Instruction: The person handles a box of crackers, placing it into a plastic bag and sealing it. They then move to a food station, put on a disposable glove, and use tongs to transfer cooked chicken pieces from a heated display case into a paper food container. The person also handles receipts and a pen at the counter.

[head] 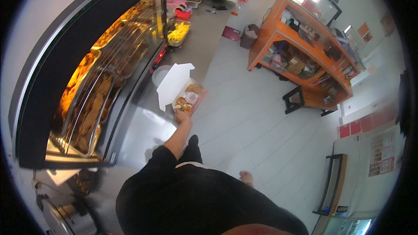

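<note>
An open takeaway box [172, 86] of white card, with its lid folded up to the left, holds browned pieces of food [183, 104] and a pale, round item [191, 97]. My left hand [182, 116] grips the near end of this box, above the edge of the metal counter. Away from the box, my right hand [247, 178] hangs low at my side over the floor, partly hidden by my black clothing; its fingers are not clear. Behind the box lid stands a round translucent container [160, 74].
Along the left runs a lit warming cabinet [130, 88] with trays of fried food. A tray of yellow food [179, 32], a tape dispenser [183, 12] and pink baskets [176, 1] stand on the far counter. An orange shelf counter [277, 34] and a wooden stool [313, 99] are at right.
</note>
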A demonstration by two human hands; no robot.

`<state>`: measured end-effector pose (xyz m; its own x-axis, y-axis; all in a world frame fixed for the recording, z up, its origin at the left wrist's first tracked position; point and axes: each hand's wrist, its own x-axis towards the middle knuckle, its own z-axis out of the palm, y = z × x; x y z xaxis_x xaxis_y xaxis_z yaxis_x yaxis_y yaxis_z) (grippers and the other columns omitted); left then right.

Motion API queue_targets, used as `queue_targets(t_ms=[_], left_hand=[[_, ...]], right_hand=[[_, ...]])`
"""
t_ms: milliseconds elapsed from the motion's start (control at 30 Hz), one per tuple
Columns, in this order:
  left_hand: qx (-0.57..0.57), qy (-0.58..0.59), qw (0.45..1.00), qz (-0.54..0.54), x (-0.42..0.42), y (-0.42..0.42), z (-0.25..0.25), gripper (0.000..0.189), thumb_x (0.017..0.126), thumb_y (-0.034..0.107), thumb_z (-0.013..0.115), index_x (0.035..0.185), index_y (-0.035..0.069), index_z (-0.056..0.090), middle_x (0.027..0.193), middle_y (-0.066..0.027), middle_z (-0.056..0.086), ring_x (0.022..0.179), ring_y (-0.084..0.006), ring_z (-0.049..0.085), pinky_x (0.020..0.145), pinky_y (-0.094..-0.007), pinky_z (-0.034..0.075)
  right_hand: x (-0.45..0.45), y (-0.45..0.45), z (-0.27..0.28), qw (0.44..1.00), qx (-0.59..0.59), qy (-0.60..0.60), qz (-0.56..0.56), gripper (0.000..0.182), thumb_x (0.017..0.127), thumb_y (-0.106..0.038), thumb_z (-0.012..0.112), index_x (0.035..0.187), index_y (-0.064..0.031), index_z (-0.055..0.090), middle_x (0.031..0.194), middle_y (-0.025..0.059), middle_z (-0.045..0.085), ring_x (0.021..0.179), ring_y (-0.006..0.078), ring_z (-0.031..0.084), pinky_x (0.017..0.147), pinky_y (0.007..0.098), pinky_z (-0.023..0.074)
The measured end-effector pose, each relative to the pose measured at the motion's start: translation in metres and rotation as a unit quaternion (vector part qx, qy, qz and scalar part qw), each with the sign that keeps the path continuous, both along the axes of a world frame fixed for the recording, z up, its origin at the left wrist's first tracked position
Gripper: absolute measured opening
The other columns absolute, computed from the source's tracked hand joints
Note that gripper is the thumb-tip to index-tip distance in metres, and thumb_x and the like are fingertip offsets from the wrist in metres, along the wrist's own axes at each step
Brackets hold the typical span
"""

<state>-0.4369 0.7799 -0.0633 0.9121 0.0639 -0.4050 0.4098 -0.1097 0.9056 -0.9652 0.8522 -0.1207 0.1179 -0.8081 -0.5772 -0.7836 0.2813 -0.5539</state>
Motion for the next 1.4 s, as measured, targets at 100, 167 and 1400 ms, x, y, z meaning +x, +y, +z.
queue_targets(t_ms=[100,167,1400], left_hand=[[0.144,0.024,0.989,-0.032,-0.003,-0.144,-0.041,0.056,0.100,0.037,0.037,0.111,-0.012,0.059,0.110,-0.0320,0.061,0.100,-0.0429,0.061,0.086,-0.0470,0.049],[0.163,-0.011,0.984,0.071,0.040,-0.219,-0.043,0.057,0.100,0.039,0.037,0.109,-0.012,0.060,0.109,-0.0322,0.062,0.099,-0.0432,0.062,0.084,-0.0482,0.050],[0.639,-0.442,0.578,0.249,0.097,0.206,0.292,0.054,0.075,0.030,0.071,0.126,0.025,0.052,0.133,-0.0114,0.041,0.133,-0.0343,0.026,0.102,-0.0558,0.018]], right_hand=[[-0.110,-0.003,-0.030,0.873,-0.226,0.241,0.358,0.028,0.085,-0.029,0.061,0.082,-0.0021,0.068,0.075,0.0109,0.069,0.073,0.0251,0.065,0.067,0.0434,0.0474],[-0.089,-0.038,-0.041,0.949,-0.168,0.174,0.203,0.027,0.084,-0.028,0.061,0.083,-0.0025,0.069,0.078,0.0117,0.069,0.074,0.0273,0.065,0.068,0.0445,0.0476],[0.152,-0.427,0.015,0.960,0.035,-0.062,0.270,0.029,0.088,-0.022,0.062,0.097,0.0045,0.066,0.088,0.0128,0.068,0.068,0.0230,0.066,0.061,0.0323,0.0544]])
